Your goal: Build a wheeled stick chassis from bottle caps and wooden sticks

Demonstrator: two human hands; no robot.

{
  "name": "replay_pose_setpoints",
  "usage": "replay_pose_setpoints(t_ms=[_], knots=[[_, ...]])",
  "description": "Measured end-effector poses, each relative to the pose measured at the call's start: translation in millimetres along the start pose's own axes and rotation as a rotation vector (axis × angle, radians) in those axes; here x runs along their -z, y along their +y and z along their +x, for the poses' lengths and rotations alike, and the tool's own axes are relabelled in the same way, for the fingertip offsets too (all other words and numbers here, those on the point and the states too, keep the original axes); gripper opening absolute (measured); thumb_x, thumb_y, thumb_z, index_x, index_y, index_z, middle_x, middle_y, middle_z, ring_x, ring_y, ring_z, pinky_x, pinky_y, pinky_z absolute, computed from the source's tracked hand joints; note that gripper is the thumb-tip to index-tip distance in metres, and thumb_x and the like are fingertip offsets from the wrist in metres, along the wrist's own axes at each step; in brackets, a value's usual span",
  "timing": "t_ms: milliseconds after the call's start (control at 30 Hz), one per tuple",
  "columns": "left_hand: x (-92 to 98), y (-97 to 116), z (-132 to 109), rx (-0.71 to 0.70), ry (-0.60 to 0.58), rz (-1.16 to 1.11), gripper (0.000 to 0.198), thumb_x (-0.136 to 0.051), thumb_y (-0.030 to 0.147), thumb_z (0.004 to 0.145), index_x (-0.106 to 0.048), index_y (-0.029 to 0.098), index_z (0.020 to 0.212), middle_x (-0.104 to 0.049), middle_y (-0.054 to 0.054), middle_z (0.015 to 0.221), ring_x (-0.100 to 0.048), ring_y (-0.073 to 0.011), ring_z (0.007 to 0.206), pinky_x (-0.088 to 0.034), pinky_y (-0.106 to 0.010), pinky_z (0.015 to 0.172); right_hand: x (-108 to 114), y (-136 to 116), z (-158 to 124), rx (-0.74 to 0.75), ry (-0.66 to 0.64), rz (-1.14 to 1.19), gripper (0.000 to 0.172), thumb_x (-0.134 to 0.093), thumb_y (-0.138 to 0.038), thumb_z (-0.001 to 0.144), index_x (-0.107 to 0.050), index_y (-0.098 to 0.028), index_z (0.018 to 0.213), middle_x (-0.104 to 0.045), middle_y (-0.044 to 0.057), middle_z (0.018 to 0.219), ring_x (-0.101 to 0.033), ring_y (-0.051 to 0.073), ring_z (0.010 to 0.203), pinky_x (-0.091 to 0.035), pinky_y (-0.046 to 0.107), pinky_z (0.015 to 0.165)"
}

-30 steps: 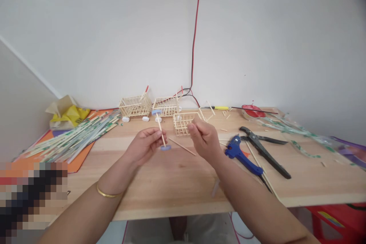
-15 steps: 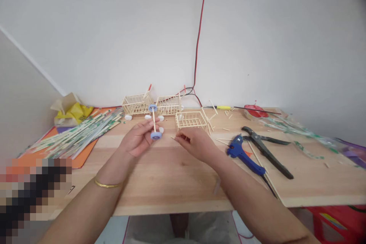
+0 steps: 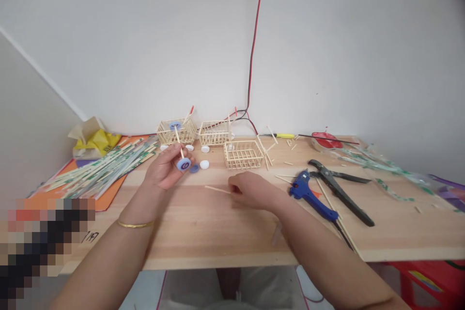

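My left hand [image 3: 163, 167] pinches a thin wooden stick axle [image 3: 179, 141] with a blue bottle-cap wheel [image 3: 184, 164] at each end, held tilted above the table. In my right hand [image 3: 250, 190], closed fingers grip a thin wooden stick [image 3: 217, 189] that points left over the tabletop. Just beyond the right hand sits a small stick-built basket [image 3: 243, 155] without wheels. Two stick carts with white wheels, a left one [image 3: 165, 131] and a middle one [image 3: 215, 133], stand behind. A loose blue cap [image 3: 194, 168] and a white cap [image 3: 204, 164] lie between the hands.
On the right lie a blue glue gun [image 3: 307, 193] and black-handled pliers [image 3: 341, 193]. Bundled sticks [image 3: 112, 167] cover an orange sheet at left, near a yellow packet [image 3: 96, 143]. A red dish [image 3: 327, 140] and plastic wrappers [image 3: 388, 167] are at the back right.
My left hand has moved left with the wheeled axle, uncovering a blue cap. My right hand has come down towards me, its stick now showing longer, and the basket is fully visible.
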State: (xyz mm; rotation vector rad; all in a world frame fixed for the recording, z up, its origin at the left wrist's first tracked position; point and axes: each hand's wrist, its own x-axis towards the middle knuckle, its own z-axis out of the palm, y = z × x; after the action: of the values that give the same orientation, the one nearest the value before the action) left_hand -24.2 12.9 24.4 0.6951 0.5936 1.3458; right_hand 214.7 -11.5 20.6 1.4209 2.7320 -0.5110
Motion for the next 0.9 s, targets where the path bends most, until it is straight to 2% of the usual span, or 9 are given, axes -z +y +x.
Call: replay_pose_setpoints(t_ms=[133, 300, 367, 467, 567, 633, 733, 800, 900], knots=[[1.7, 4, -1, -0.013, -0.044, -0.027, 0.012, -0.071, 0.015, 0.07, -0.061, 0.01, 0.074, -0.056, 0.001, 0.059, -0.056, -0.0102, 0.059, -0.053, -0.027, 0.063, -3, 3, -2, 0.154, 0.014, 0.09, 0.009, -0.057, -0.016, 0.07, -0.061, -0.018, 0.078, -0.065, 0.002, 0.076, -0.054, 0.014, 0.066, -0.031, 0.022, 0.055], [-3.1, -3, -3, 0.023, -0.063, 0.013, 0.015, -0.074, 0.016, 0.068, -0.065, 0.01, 0.078, -0.061, -0.001, 0.066, -0.056, -0.01, 0.059, -0.054, -0.028, 0.062, -2, 3, 2, -0.011, 0.182, 0.097, 0.011, -0.058, -0.019, 0.078, -0.065, -0.015, 0.085, -0.065, 0.009, 0.089, -0.057, 0.017, 0.077, -0.038, 0.026, 0.066], [-7.1, -7, -5, 0.055, -0.047, 0.042, 0.018, -0.075, 0.017, 0.067, -0.066, 0.01, 0.081, -0.063, -0.001, 0.067, -0.057, -0.0106, 0.059, -0.054, -0.029, 0.064, -3, -3, 4, 0.011, 0.323, 0.279, 0.035, -0.063, -0.028, 0.078, -0.059, -0.014, 0.11, -0.064, 0.01, 0.101, -0.058, 0.015, 0.076, -0.042, 0.028, 0.071], [-12.2, -14, -9, 0.107, -0.066, 0.065, 0.017, -0.075, 0.016, 0.068, -0.067, 0.009, 0.082, -0.065, -0.002, 0.066, -0.053, -0.0057, 0.052, -0.053, -0.024, 0.063, -11, -14, 8, 0.086, 0.448, 0.587, 0.079, -0.071, -0.034, 0.072, -0.032, -0.019, 0.139, -0.056, 0.013, 0.122, -0.059, 0.013, 0.077, -0.046, 0.028, 0.068], [-14.7, -21, -12, 0.175, -0.121, 0.106, 0.016, -0.075, 0.017, 0.069, -0.068, 0.009, 0.081, -0.067, -0.004, 0.066, -0.043, -0.0009, 0.042, -0.044, -0.017, 0.05, -23, -21, 12, 0.15, 0.43, 0.751, 0.093, -0.073, -0.031, 0.068, -0.019, -0.027, 0.143, -0.047, 0.013, 0.134, -0.061, 0.014, 0.081, -0.048, 0.026, 0.062], [-15.4, -24, -13, 0.191, -0.137, 0.146, 0.017, -0.076, 0.019, 0.068, -0.069, 0.009, 0.08, -0.069, -0.005, 0.068, -0.041, -0.0004, 0.04, -0.04, -0.016, 0.046, -27, -20, 15, 0.173, 0.404, 0.76, 0.072, -0.068, -0.027, 0.073, -0.034, -0.026, 0.136, -0.059, 0.009, 0.119, -0.061, 0.013, 0.075, -0.047, 0.026, 0.062], [-15.9, -25, -12, 0.124, -0.124, 0.163, 0.018, -0.076, 0.02, 0.068, -0.069, 0.009, 0.081, -0.07, -0.005, 0.069, -0.042, -0.001, 0.042, -0.043, -0.017, 0.049, -25, -15, 17, 0.109, 0.498, 0.695, 0.017, -0.054, -0.023, 0.083, -0.059, -0.02, 0.099, -0.065, 0.001, 0.079, -0.059, 0.012, 0.066, -0.046, 0.028, 0.065], [-15.4, -25, -11, 0.059, -0.095, 0.142, 0.017, -0.075, 0.02, 0.07, -0.068, 0.01, 0.083, -0.069, -0.004, 0.07, -0.045, -0.0018, 0.046, -0.048, -0.02, 0.058, -20, -12, 16, 0.024, 0.587, 0.781, 0.01, -0.052, -0.024, 0.084, -0.057, -0.019, 0.09, -0.064, 0.001, 0.079, -0.059, 0.011, 0.063, -0.047, 0.028, 0.063], [-14.2, -25, -8, 0.018, -0.044, 0.118, 0.016, -0.074, 0.017, 0.07, -0.067, 0.012, 0.083, -0.069, -0.003, 0.073, -0.051, -0.0032, 0.052, -0.051, -0.023, 0.066, -14, -13, 13, 0.029, 0.559, 1.086, 0.025, -0.059, -0.028, 0.08, -0.048, -0.021, 0.101, -0.063, 0.003, 0.098, -0.064, 0.011, 0.067, -0.049, 0.027, 0.062]])
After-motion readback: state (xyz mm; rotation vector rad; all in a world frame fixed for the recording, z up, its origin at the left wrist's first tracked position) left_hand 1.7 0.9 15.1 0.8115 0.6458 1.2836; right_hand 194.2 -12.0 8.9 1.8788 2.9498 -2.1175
